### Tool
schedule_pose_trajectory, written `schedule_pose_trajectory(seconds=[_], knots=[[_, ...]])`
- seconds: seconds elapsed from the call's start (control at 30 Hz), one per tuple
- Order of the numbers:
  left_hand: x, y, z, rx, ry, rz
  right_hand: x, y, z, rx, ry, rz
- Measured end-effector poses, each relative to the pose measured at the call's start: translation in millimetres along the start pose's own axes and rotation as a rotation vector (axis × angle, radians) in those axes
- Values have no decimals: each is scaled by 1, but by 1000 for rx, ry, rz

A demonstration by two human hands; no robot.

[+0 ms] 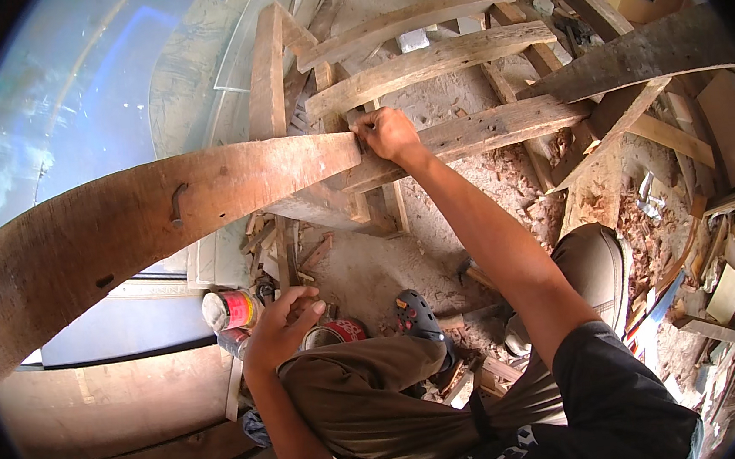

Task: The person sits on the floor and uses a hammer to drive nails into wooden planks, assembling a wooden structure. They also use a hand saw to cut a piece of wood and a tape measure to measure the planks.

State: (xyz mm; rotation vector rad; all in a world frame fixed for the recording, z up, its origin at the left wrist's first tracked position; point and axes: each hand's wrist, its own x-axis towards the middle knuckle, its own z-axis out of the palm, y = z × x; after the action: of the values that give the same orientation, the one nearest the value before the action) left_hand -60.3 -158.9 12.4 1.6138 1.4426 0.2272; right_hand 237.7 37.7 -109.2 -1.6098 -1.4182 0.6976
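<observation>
A long wooden board reaches in from the left, and a bent nail sticks out of its face. At the board's right end, my right hand is closed, its fingers pressed to the end edge. That end rests over a rough wooden beam of a timber frame. My left hand hangs lower down above my knee, its fingers loosely bent and apart, with nothing seen in it. Beside it stand a can with a red and yellow label and a red can, partly hidden by my leg.
Curved wooden slats cross the frame beyond my right hand. A dark plank lies over its right side. Glass sheets lean at the upper left. Wood offcuts pile up at the right, and scraps litter the floor.
</observation>
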Motion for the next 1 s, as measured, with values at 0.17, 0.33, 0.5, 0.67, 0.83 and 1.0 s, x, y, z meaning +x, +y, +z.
schedule_pose_trajectory(seconds=[0.17,0.33,0.5,0.67,0.83,1.0], knots=[[0,3,2,-35,-5,-11,-11,-8,-2,27,56,-24],[1,5,-2,29,-71,-61,-12,-10,-5,72,72,30],[-1,-1,2,5,29,-12,-12,-9,-5,83,60,11],[1,-4,1,22,17,-33,-7,1,4,48,63,-25],[0,-4,2,25,15,-52,19,11,6,278,160,-41],[3,20,23,90,84,23,46,26,10,483,54,-14]])
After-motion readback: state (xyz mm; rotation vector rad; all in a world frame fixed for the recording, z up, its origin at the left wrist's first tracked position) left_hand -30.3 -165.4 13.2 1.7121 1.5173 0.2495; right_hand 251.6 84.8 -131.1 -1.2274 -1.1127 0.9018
